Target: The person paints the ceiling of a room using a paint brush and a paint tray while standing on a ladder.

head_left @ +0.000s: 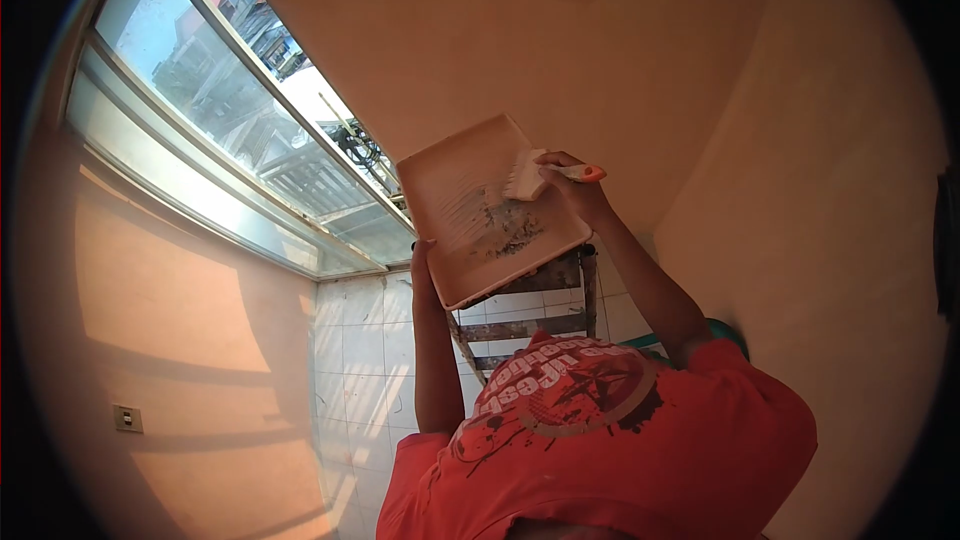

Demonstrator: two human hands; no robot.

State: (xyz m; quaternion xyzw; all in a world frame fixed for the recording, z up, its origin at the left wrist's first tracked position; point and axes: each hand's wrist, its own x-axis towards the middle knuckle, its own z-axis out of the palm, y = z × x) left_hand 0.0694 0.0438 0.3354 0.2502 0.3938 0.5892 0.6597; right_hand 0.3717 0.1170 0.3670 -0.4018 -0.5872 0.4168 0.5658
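A paint tray (455, 175) coated in peach paint is tilted in front of me, with dark smudges over its ribbed part. My left hand (423, 252) grips the tray's lower left edge. In my right hand (562, 168) is a wide paint brush (590, 173) with an orange-tipped handle. Its pale, paint-covered bristles are over the right side of the tray, at or close to the surface; exact contact is hard to tell.
Beneath the tray stands a worn ladder (530, 326) on a white tiled floor (365, 360). A sliding window (250, 120) is at the left, and a wall switch (128, 418) lower down. Something green (728, 338) shows behind my right arm. Peach walls (620, 50) surround me.
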